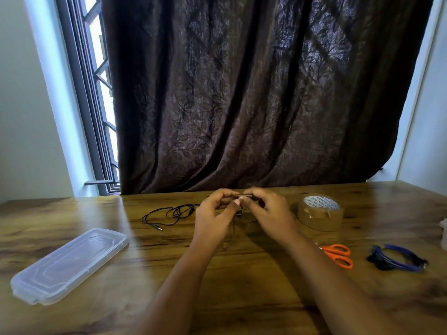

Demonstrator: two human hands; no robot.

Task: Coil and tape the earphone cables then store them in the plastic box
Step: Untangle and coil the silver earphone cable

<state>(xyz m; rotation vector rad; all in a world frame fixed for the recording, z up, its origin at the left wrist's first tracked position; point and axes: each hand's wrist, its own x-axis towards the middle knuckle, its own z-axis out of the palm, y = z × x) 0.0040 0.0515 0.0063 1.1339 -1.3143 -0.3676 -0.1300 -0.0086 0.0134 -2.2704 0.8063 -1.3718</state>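
Observation:
My left hand (pixel 214 213) and my right hand (pixel 267 211) meet above the middle of the wooden table (pixel 217 298). Both pinch a small coil of dark earphone cable (pixel 244 196) between their fingertips; most of it is hidden by the fingers. A second black earphone cable (pixel 169 213) lies loose to the left, its jack plug pointing toward me. A roll of brown packing tape (pixel 320 211) stands right of my right hand. A clear plastic lid (pixel 70 264) lies flat at the left front.
Orange-handled scissors (pixel 338 255) lie at the right, with a blue and black cable bundle (pixel 396 258) beyond them. A pale container edge (pixel 443 234) shows at the far right. A dark curtain (pixel 242 93) hangs behind the table's far edge.

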